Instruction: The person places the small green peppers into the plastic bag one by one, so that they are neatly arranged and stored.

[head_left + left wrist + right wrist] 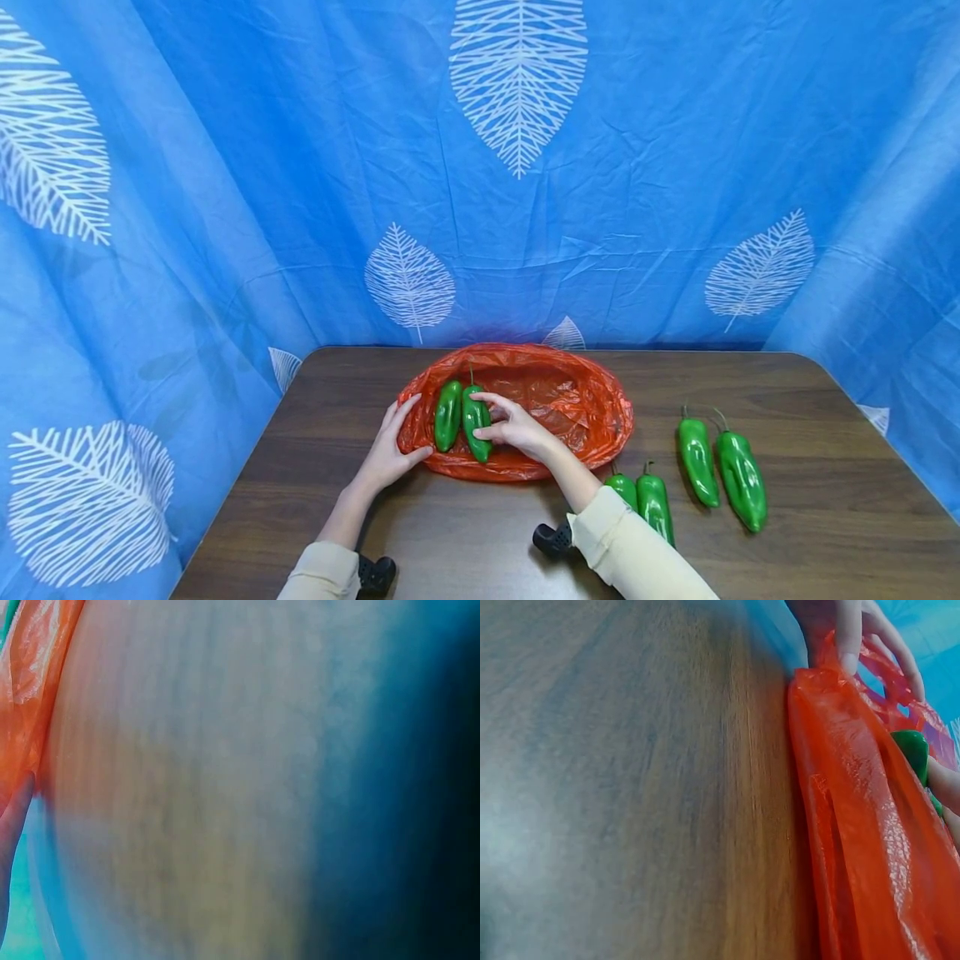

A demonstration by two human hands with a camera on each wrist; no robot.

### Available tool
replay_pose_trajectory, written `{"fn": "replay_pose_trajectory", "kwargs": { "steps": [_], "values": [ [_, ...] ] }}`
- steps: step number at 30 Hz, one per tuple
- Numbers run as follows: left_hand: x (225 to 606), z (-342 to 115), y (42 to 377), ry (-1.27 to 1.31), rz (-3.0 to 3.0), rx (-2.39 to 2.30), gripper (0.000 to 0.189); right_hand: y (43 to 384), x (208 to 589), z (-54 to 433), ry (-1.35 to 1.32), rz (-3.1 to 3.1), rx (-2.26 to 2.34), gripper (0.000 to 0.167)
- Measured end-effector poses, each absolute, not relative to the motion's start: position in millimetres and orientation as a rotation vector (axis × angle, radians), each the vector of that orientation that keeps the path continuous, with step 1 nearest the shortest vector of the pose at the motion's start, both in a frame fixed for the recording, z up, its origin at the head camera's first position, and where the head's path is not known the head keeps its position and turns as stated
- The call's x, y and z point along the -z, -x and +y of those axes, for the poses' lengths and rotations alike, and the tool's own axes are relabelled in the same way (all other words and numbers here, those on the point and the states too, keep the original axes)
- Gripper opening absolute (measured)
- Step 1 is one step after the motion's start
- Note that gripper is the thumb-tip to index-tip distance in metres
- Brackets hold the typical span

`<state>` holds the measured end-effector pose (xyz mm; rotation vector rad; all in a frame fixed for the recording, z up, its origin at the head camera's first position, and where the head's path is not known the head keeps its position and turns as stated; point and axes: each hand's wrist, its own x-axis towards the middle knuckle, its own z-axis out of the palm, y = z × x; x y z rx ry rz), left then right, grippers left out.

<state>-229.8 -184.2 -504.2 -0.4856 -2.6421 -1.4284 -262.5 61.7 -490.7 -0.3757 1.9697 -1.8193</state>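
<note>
A red plastic bag (517,472) lies spread wide on the table, its mouth facing up. At its left end my left hand (386,448) holds the rim, thumb in front and fingers on the far side. Inside the bag's left part, my right hand (519,428) pinches a green pepper (473,421) between thumb and fingers. Another green pepper (447,415) lies beside it in the bag. In the right wrist view, the bag (847,795) hides most of the peppers. The left wrist view is blurred, with the bag's edge (34,682) at its left side.
Two green peppers, one (697,462) and another (741,479), lie on the brown table (832,450) to the right. Two more, one (655,504) and one (624,489), are partly hidden by my right sleeve (637,546). A blue leaf-patterned curtain (637,167) hangs behind.
</note>
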Motion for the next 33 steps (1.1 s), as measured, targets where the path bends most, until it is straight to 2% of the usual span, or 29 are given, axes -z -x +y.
{"fn": "replay_pose_trajectory", "kwargs": {
  "steps": [19,33],
  "values": [
    [502.9,-183.5,229.4,0.486,-2.643,1.441,0.082,273.0,492.5,49.9,0.315,2.029,1.852,0.059],
    [502.7,-182.2,229.2,0.503,-2.626,1.444,0.082,272.0,499.0,43.7,0.395,2.178,1.770,0.060]
  ]
}}
